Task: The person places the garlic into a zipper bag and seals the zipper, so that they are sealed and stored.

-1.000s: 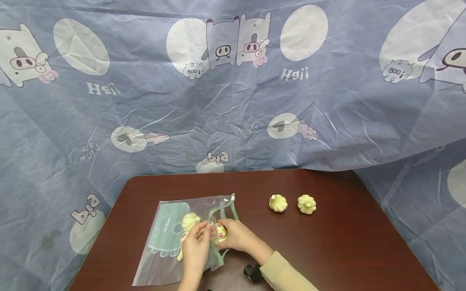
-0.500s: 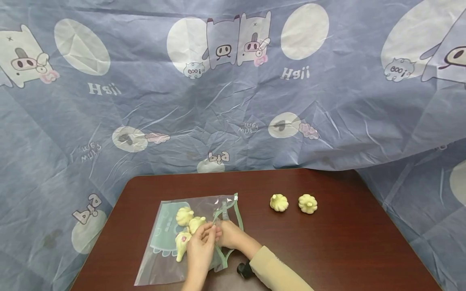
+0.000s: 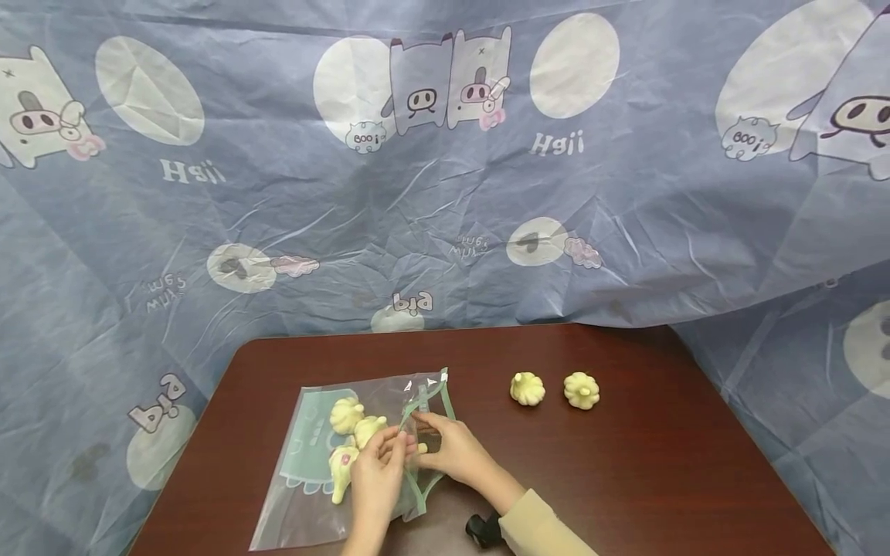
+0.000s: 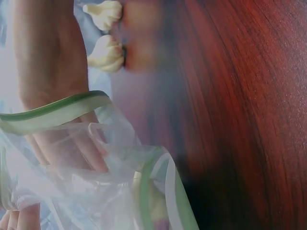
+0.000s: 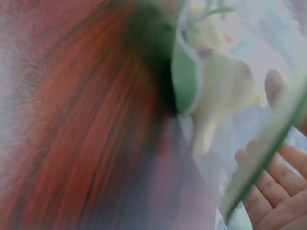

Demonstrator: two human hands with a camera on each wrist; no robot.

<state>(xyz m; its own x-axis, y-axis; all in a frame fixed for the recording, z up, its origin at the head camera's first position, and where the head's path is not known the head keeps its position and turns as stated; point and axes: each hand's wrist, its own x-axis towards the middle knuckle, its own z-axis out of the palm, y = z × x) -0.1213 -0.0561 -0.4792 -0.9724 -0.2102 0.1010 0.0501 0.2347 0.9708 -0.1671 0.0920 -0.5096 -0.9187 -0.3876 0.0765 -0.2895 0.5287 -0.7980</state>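
A clear zip bag (image 3: 278, 525) with green zip strips lies on the brown table, its mouth facing right. Several cream garlic bulbs (image 3: 342, 467) are inside, some with pink patches. My left hand (image 3: 377, 471) pinches the upper layer at the bag's mouth. Reaching into that mouth, my right hand (image 3: 452, 455) has its thumb and fingers spread apart, with a pale garlic stem showing near them. In the right wrist view its fingers look loosely extended behind a green strip, apart from a garlic bulb (image 5: 220, 91) just inside the bag.
Two more garlic bulbs, a left one (image 3: 527, 388) and a right one (image 3: 581, 391), sit on the table (image 3: 626, 479) right of the bag. A small black object (image 3: 481, 531) is beside the right sleeve. A blue patterned cloth (image 3: 445, 185) hangs behind.
A garlic bulb held by the right hand at the mouth has gone into the bag. The right hand's fingers have spread from it. The left hand keeps its pinch.
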